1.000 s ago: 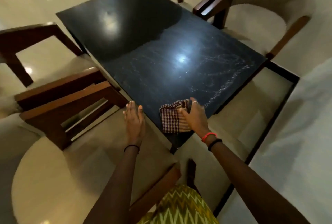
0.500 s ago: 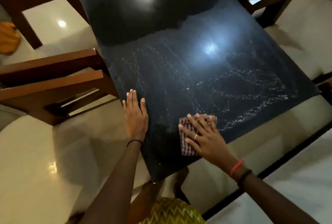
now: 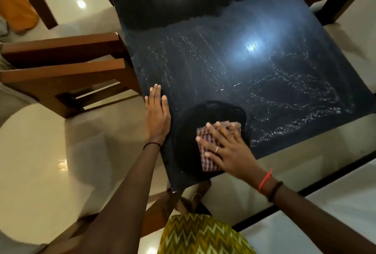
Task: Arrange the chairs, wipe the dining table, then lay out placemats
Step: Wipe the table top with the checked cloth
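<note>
- right hand point(image 3: 230, 150): fingers spread, palm flat, pressing checked cloth point(image 3: 211, 147) onto dark table point(image 3: 223, 66), near its closest corner
- left hand point(image 3: 157, 115): flat, fingers together, resting on table edge, just left of cloth, holding nothing

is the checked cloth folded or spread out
Folded: the checked cloth is a small compact pad under the flat right hand on the black table.

Under your right hand point(image 3: 230, 152) lies checked woven cloth point(image 3: 211, 152); around it the dark table point(image 3: 203, 66) is glossy and streaked. Left of your left hand point(image 3: 157, 119), chair arms point(image 3: 65, 70) are smooth polished wood.
</note>
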